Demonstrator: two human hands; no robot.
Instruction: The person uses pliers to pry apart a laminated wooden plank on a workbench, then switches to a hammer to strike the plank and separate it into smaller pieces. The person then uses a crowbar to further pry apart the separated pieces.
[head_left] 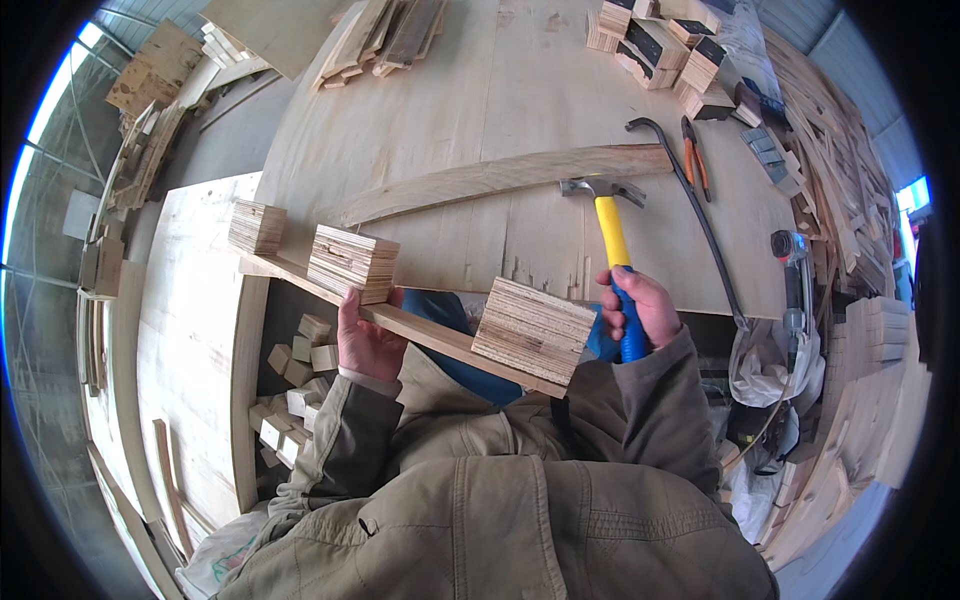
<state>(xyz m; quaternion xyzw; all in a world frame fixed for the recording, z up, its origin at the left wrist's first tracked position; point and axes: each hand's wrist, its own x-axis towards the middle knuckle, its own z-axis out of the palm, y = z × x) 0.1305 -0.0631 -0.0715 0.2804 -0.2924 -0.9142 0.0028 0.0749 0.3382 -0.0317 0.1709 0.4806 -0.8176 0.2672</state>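
Observation:
My left hand (368, 338) is closed around a narrow wooden slat (425, 330) near its middle block. Three laminated plywood blocks sit along the slat: one at the far left end (257, 228), a middle one (352, 262) just above my fingers, and a larger-looking one (533, 335) at the near right end. The slat slants across in front of me, over my lap. My right hand (645, 306) grips the blue lower handle of a claw hammer (612, 232). The hammer stands roughly upright in view, its steel head away from me over the work table.
On the plywood table (440, 130) lie a long board (510, 180), a black pry bar (690, 200) and orange-handled pliers (694, 158). Blocks (665, 50) and slats (380, 40) are piled at the back. More small blocks (300, 380) lie below left; a power tool (792, 270) is at right.

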